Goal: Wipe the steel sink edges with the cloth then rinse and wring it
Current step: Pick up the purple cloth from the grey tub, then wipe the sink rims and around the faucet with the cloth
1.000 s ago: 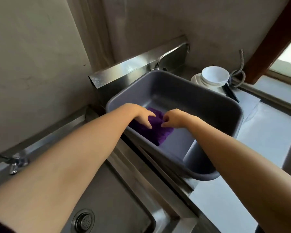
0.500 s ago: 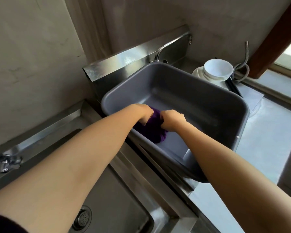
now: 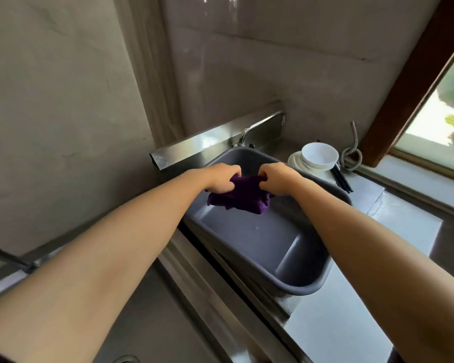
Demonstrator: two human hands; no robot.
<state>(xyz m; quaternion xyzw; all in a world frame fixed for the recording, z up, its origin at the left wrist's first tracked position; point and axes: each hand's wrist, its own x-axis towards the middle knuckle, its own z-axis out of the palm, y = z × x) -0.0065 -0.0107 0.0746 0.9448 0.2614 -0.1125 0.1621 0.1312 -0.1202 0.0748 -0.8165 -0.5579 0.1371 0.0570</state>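
**Limp cloth, held at both ends**

The purple cloth [image 3: 243, 197] hangs over the far end of the grey basin [image 3: 303, 290], soft, likely waterlogged and drippy. Left hand [image 3: 222, 180] and right hand [image 3: 278, 179] each clench its bunched upper edge; firm end grips suit wringing.

left arm [image 3: 102, 258]: bare, stretched out from 7 o'clock | left hand [image 3: 222, 179]: knuckles up, fingers curled on the 9 o'clock end of the cloth [image 3: 243, 196] | right arm [image 3: 364, 244]: bare, from 4 o'clock | right hand [image 3: 277, 179]: fingers curled on its 3 o'clock end | palms: hidden, likely facing down
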